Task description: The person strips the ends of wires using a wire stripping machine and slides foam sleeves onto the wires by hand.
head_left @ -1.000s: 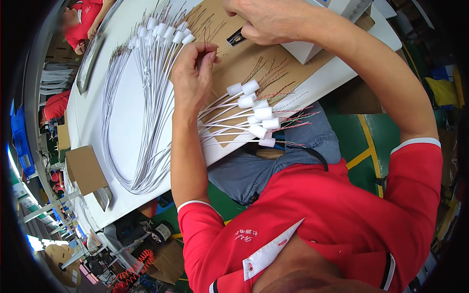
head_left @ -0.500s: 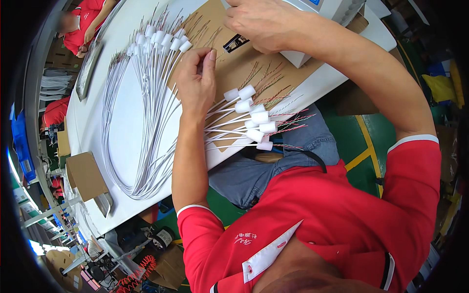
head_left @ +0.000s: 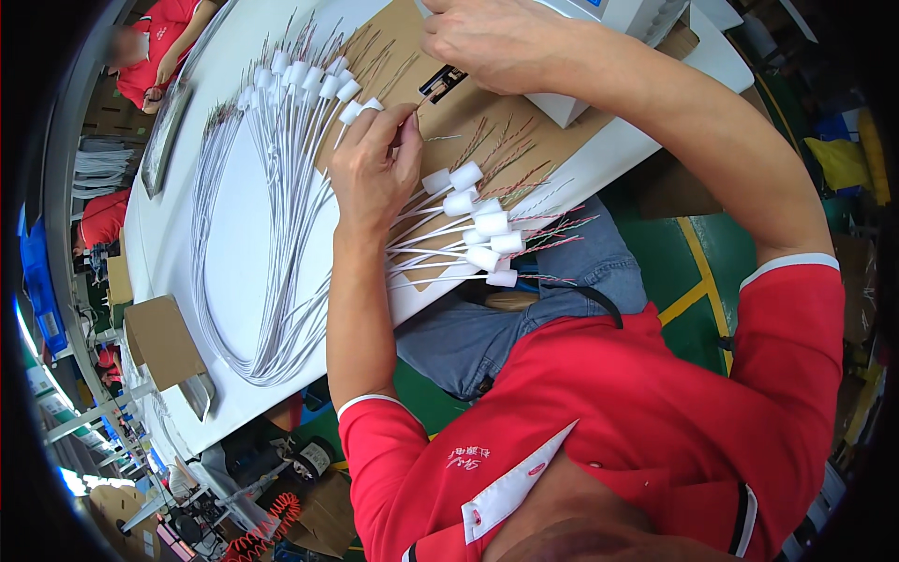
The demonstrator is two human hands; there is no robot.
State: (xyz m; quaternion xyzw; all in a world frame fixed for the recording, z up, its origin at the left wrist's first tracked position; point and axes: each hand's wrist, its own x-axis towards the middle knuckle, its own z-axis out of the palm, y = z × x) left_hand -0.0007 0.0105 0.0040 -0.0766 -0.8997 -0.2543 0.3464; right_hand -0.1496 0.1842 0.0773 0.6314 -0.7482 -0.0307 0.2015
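Observation:
My left hand (head_left: 376, 169) is closed in a pinch over the brown board, with thin wire ends (head_left: 436, 138) sticking out past its fingers. Just behind it are white foam sleeves (head_left: 350, 113) on white cables. My right hand (head_left: 487, 45) is at the top edge beside a white machine (head_left: 565, 105), its fingers curled; anything in them is hidden. A second group of white cables with foam sleeves (head_left: 492, 224) and twisted coloured wire ends fans out to the right of my left forearm.
A large bundle of white cables (head_left: 272, 309) loops across the white table (head_left: 169, 272). Brown board (head_left: 412, 28) lies under the wire ends. A cardboard box (head_left: 164, 342) stands at the table's left edge. Another person in red (head_left: 173, 37) works at the far left.
My left hand has tilted its fingers a little, and wire ends now show beyond them. My right hand has shifted slightly left and upward. The view has moved slightly.

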